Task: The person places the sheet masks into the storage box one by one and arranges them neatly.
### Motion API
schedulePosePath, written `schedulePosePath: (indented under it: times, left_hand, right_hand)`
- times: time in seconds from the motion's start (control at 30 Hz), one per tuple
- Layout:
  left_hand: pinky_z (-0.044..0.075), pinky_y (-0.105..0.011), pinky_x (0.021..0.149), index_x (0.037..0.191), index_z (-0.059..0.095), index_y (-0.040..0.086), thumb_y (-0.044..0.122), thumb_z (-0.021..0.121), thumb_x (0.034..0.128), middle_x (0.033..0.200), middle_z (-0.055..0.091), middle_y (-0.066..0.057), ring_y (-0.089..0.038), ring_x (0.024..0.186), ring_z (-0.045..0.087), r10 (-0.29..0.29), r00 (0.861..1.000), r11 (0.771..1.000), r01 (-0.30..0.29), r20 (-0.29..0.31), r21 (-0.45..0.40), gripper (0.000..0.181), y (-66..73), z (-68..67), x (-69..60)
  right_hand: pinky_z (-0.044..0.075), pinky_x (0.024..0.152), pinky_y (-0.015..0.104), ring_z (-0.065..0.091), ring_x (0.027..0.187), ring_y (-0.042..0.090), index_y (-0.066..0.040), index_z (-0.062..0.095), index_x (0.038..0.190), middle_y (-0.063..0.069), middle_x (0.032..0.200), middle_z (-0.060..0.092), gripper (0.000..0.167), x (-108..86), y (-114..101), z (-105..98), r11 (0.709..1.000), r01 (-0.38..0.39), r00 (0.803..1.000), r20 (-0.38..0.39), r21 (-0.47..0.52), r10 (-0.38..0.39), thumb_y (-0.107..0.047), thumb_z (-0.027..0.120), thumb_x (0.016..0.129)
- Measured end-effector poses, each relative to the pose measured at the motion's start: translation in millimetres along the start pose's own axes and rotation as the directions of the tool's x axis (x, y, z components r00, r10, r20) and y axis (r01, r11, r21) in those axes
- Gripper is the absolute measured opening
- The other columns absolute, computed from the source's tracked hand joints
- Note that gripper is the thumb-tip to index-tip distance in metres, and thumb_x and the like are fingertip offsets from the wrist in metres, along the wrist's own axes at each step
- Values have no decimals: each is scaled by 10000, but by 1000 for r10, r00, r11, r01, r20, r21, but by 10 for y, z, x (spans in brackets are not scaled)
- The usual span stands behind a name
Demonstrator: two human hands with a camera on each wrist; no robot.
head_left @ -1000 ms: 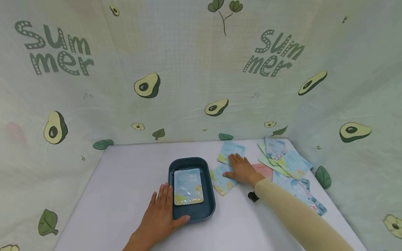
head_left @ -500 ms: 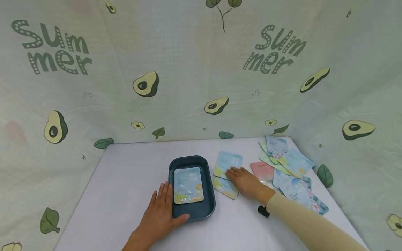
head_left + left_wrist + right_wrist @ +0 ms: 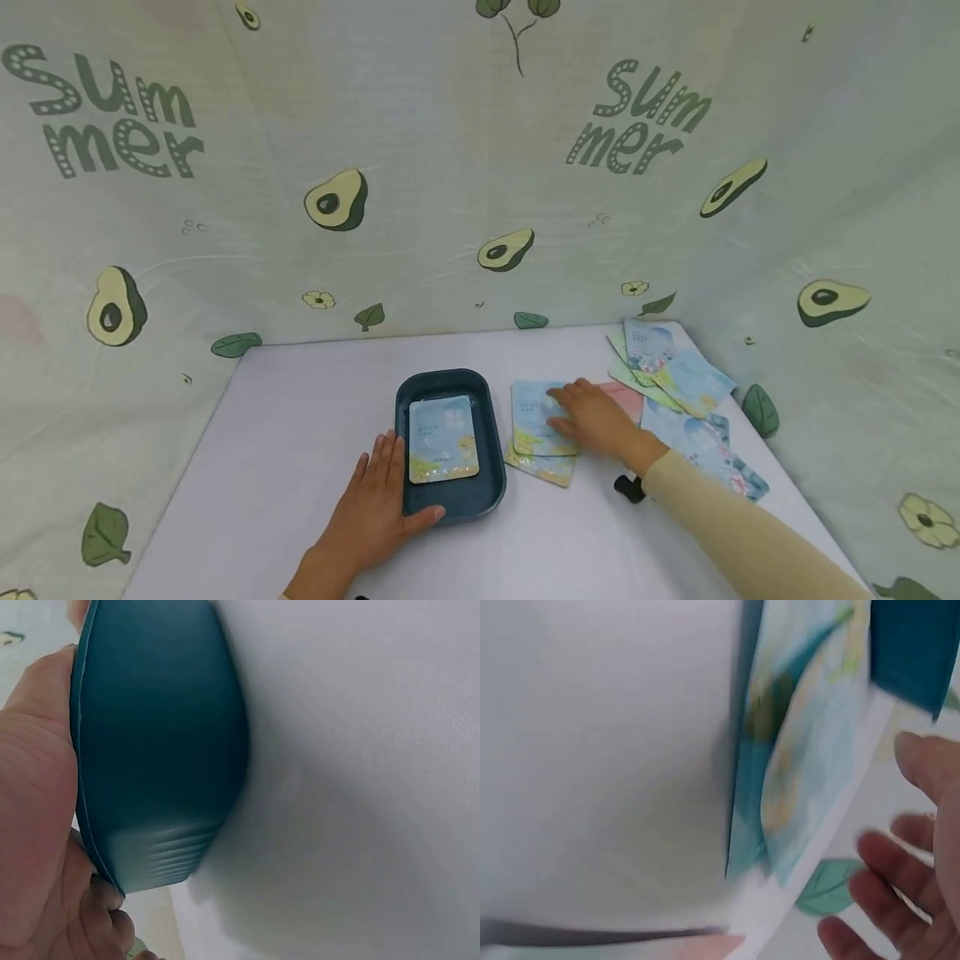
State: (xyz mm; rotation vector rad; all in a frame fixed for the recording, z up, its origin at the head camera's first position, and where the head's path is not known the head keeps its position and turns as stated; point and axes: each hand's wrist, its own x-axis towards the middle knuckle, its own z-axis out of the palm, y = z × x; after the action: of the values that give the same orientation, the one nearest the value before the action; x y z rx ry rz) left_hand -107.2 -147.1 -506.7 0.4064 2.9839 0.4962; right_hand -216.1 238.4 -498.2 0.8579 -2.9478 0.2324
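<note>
Pale blue, the upper packet (image 3: 538, 433) has shifted toward us since a moment ago, now at the right grip's (image 3: 603, 423) fingertips and covering more of the lower packet (image 3: 551, 471) — a loose stack forming, we judge. That grip is loosely spread, holding nothing; our left grip (image 3: 367, 508) rests straight-fingered against the tray (image 3: 491, 492), another packet (image 3: 444, 439) inside.

L hand (image 3: 371, 508): fingers straight, roughly side by side, pointing forward, thumb swung out rightward | R arm (image 3: 742, 517): beige-sleeved, stretched diagonally forward and inward, wrist (image 3: 647, 454) bare | R hand (image 3: 596, 421): back facing up, fingers loosely bent, thumb held apart
</note>
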Motion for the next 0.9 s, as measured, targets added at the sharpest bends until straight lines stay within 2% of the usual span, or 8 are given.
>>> schedulePosePath:
  times: [0.1, 0.27, 0.4, 0.5, 0.7, 0.8, 0.9]
  left_hand:
    - [225, -639, 1279, 1641, 245, -64, 785, 647, 883, 1732, 210, -247, -428, 1621, 167, -4, 1000, 1000, 4, -4, -6, 1207, -7, 11, 6]
    - [223, -637, 1280, 1644, 236, -64, 772, 656, 887, 1734, 205, -246, -428, 1622, 162, -3, 1000, 1000, 3, -12, -14, 1203, 0, 24, 20]
    - [220, -635, 1282, 1645, 233, -64, 765, 660, 889, 1734, 205, -245, -426, 1623, 161, -3, 1000, 1000, 3, -17, -15, 1200, 5, 23, 21]
    - [216, -635, 1283, 1644, 234, -65, 761, 668, 886, 1734, 203, -248, -426, 1623, 159, -9, 1000, 1000, 9, -13, -20, 1202, 3, 27, 12]
    - [216, -635, 1283, 1644, 233, -65, 760, 674, 881, 1735, 199, -248, -426, 1624, 157, -15, 1000, 1000, 15, -12, -26, 1208, 4, 40, 10]
    - [218, -635, 1283, 1646, 229, -62, 762, 671, 882, 1736, 198, -245, -424, 1625, 151, -16, 1000, 1000, 16, -12, -25, 1208, 5, 36, 9]
    - [220, -634, 1283, 1649, 222, -59, 764, 667, 884, 1739, 191, -243, -421, 1627, 145, -18, 1000, 1000, 18, -10, -26, 1208, 3, 28, 9]
  right_hand:
    - [532, 978, 512, 583, 1123, 328, -25, 594, 1442, 158, 1275, 657, 716, 202, 154, 29, 995, -76, 997, -25, -65, 74, -517, 764, 951]
    - [482, 1025, 568, 515, 1221, 375, -60, 507, 1544, 183, 1367, 582, 989, 356, 323, 141, 984, -154, 983, 92, -86, 162, -735, 735, 857]
    - [458, 1047, 584, 494, 1239, 381, -94, 529, 1544, 178, 1396, 557, 1029, 395, 368, 182, 981, -181, 970, 153, -75, 190, -799, 719, 818]
    - [445, 1075, 601, 484, 1277, 398, -97, 569, 1503, 183, 1430, 540, 999, 404, 378, 205, 982, -186, 969, 158, -42, 190, -792, 738, 805]
    - [432, 1110, 611, 456, 1343, 423, -75, 560, 1435, 192, 1485, 507, 962, 407, 347, 208, 986, -166, 983, 79, 4, 165, -710, 838, 767]
    - [440, 1093, 609, 461, 1326, 430, -74, 557, 1406, 194, 1466, 516, 929, 412, 303, 181, 988, -153, 988, 0, -4, 153, -655, 881, 757]
    - [464, 1048, 612, 486, 1296, 453, -75, 563, 1378, 206, 1434, 526, 856, 411, 260, 129, 988, -152, 983, -109, -8, 150, -555, 921, 767]
